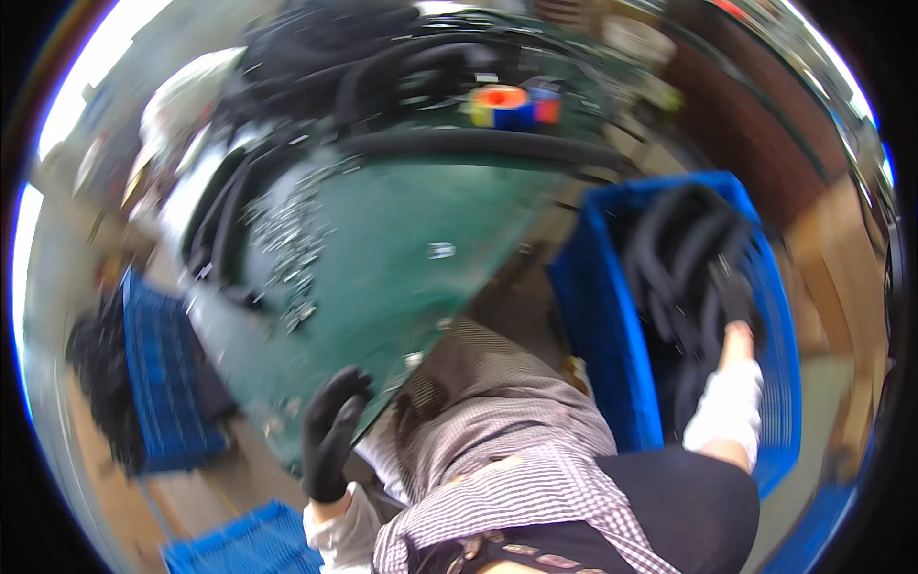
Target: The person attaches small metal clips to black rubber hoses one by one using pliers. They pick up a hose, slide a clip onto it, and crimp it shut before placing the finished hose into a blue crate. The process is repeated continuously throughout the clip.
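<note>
My right hand [734, 295], in a black glove, is down among the soft, matt-black, rope-like tubes [669, 249] in the deep blue plastic crate [612, 330] beside my right leg. Blur and the dark heap hide its fingertips, so I cannot tell whether they are apart or closed on a tube. My left hand [335, 430], gloved in black too, is raised at the near edge of the green-topped desk [382, 215]; its thumb stands apart from the fingers, and I see nothing between them.

Ahead of my left hand and a little to its left lies a scatter of small, shiny, silvery pieces [292, 253]; a single small, shiny, clear-looking piece [441, 251] lies ahead and to its right. Well beyond that, one long black tube [478, 145] stretches across the desk.

I judge the step in hand to be reaching into the crate, either to take a tube or to lay one down; one moment cannot settle which. If I am taking one, the next move calls for closing my right hand on a single tube, freeing it from its neighbours and lifting it over the crate wall towards my left.
</note>
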{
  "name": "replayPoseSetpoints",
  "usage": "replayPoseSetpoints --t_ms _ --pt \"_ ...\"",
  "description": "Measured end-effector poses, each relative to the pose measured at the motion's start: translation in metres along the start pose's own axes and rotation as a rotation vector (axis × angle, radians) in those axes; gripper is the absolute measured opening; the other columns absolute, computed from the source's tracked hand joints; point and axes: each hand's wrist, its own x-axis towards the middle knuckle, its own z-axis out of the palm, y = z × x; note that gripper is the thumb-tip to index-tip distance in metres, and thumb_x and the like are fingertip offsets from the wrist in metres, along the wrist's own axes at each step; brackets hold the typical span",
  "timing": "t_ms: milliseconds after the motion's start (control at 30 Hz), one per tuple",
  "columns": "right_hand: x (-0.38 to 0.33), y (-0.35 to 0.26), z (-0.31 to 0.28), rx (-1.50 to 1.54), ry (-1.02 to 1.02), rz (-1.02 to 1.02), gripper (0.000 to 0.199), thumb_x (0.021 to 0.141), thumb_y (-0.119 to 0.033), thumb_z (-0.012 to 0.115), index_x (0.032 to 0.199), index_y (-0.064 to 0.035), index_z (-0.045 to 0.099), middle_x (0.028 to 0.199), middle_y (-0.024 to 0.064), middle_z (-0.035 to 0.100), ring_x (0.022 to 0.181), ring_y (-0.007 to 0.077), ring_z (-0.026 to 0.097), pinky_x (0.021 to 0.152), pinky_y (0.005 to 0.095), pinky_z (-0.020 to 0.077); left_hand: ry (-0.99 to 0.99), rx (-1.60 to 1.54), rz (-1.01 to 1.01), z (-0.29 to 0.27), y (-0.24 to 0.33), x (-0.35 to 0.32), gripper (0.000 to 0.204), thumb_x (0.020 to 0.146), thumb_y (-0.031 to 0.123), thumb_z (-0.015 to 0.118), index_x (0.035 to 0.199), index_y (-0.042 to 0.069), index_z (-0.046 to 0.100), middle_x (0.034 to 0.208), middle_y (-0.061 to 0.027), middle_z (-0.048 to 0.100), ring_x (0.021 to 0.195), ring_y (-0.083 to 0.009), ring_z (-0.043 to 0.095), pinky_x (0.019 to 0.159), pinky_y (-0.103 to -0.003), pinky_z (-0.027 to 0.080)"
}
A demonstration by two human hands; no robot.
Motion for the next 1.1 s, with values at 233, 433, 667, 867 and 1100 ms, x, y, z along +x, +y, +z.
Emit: replayPoseSetpoints --t_ms 233,433,667,867,1100 --pt "0.029 0.057 0.037 -0.451 -0.18 0.046 0.04 0.091 -0.045 0.057 0.095 -0.0069 0.069 0.088 0.0207 0.068 0.081 0.0392 0.065 0.072 0.0498 0.0502 0.135 0.624 0.036 -0.079 -0.038 0.043 0.036 0.09 0.011 0.062 0.124 0.0 0.059 0.113 -0.015 0.068 0.103 -0.0275 0.065 0.09 -0.035 0.049" --pt "0.091 -0.179 0.025 0.032 0.006 -0.423 0.028 0.094 -0.031 0.059 0.101 -0.0047 0.066 0.095 0.0163 0.067 0.094 0.0357 0.061 0.083 0.0451 0.0485 0.381 1.422 0.069 -0.168 -0.059 0.123 0.051 0.081 0.003 0.053 0.13 0.017 0.057 0.134 -0.0089 0.056 0.127 -0.0328 0.049 0.104 -0.048 0.037" --pt "0.09 -0.486 0.05 0.601 -0.324 -0.918 0.025 0.082 -0.03 0.071 0.09 -0.0067 0.068 0.079 0.0137 0.065 0.072 0.0338 0.062 0.067 0.0431 0.0489 0.069 1.748 0.191 -0.226 -0.08 0.192 0.052 0.078 0.01 0.064 0.127 0.026 0.057 0.136 -0.0021 0.053 0.136 -0.0287 0.038 0.111 -0.053 0.024" --pt "0.084 -0.63 0.093 0.571 -0.473 -0.88 0.016 0.087 -0.026 0.06 0.091 -0.0139 0.068 0.089 0.0114 0.065 0.085 0.0326 0.064 0.072 0.0441 0.0508 0.202 1.613 0.626 -0.209 -0.025 0.202 0.029 0.08 0.011 0.068 0.108 0.013 0.063 0.109 -0.0075 0.064 0.107 -0.027 0.059 0.095 -0.045 0.04" --pt "0.084 -0.664 0.123 0.361 -0.526 -0.953 0.019 0.091 -0.026 0.057 0.102 -0.0161 0.069 0.105 0.01 0.063 0.091 0.032 0.065 0.076 0.0422 0.0522 0.64 1.226 0.814 -0.185 0.029 0.148 0.033 0.087 0.007 0.064 0.12 0.005 0.059 0.111 -0.0145 0.065 0.1 -0.033 0.062 0.09 -0.041 0.046"
